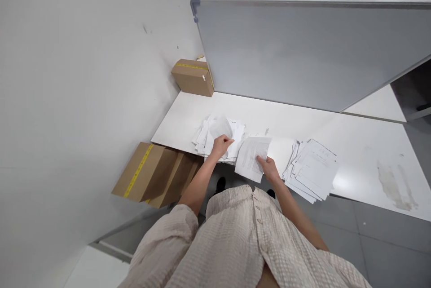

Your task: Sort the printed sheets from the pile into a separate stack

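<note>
My left hand [222, 145] pinches a curled sheet of paper [221, 129] above a loose stack of papers [202, 139] on the left part of the table. My right hand [268, 168] is closed on the edge of a printed sheet [252, 157], held tilted over the table's front edge. Dense lines of text cover that sheet; whether it is one sheet or several, I cannot tell. A second, fanned-out pile of papers [314, 166] lies to the right of my right hand and juts past the front edge.
A white table [360, 144] runs across, with a stained patch [395, 184] at right. A grey-white board [286, 54] stands along its back. One cardboard box [193, 79] sits in the back left corner; other cardboard boxes [134, 175] are below at left, beside the wall [84, 77].
</note>
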`<state>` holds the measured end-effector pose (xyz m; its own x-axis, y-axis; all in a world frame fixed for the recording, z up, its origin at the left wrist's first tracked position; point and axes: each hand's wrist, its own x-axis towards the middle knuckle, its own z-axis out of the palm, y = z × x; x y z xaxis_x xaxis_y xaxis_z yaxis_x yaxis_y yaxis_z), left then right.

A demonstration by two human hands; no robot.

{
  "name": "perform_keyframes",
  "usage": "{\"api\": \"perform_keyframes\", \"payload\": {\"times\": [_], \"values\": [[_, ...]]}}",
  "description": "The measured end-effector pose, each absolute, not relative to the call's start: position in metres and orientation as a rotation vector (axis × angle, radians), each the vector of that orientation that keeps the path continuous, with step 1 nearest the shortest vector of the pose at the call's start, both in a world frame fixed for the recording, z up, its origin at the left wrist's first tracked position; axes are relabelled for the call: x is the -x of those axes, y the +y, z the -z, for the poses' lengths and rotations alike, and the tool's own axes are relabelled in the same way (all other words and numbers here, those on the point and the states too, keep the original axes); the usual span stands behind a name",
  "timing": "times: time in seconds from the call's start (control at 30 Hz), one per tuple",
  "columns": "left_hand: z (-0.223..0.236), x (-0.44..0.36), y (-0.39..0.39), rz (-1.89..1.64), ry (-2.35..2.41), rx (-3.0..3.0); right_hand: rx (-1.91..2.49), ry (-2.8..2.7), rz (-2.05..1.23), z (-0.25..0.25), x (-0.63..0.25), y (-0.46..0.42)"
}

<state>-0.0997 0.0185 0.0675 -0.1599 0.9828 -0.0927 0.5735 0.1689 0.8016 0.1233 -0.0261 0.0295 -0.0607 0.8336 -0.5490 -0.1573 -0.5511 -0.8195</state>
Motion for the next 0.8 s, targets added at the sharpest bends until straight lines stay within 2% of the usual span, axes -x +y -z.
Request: {"api": "perform_keyframes", "payload": {"times": [0.17, 0.3, 0.4, 0.53, 0.7, 0.8], "values": [[-0.081, 0.056, -0.025, -0.581, 1.303, -1.963, 1.41, -0.74, -1.852, -0.029, -0.119, -0.023], [-0.08, 0.033, -0.054, -0.435, 1.219, -2.168, 1.38, -0.761, -1.874, -0.04, -0.113, -0.024], [-0.074, 0.026, -0.065, -0.459, 1.167, -2.251, 1.345, -0.985, -1.739, -0.047, -0.114, -0.027], [-0.069, 0.028, -0.067, -0.701, 1.15, -2.156, 1.393, -1.272, -1.462, -0.052, -0.121, -0.029], [-0.072, 0.053, -0.042, -1.219, 1.625, -1.443, 1.379, -1.411, -1.35, -0.059, -0.134, -0.032], [-0.081, 0.066, -0.022, -1.275, 1.428, -1.122, 1.373, -1.479, -1.341, -0.062, -0.139, -0.033]]}}
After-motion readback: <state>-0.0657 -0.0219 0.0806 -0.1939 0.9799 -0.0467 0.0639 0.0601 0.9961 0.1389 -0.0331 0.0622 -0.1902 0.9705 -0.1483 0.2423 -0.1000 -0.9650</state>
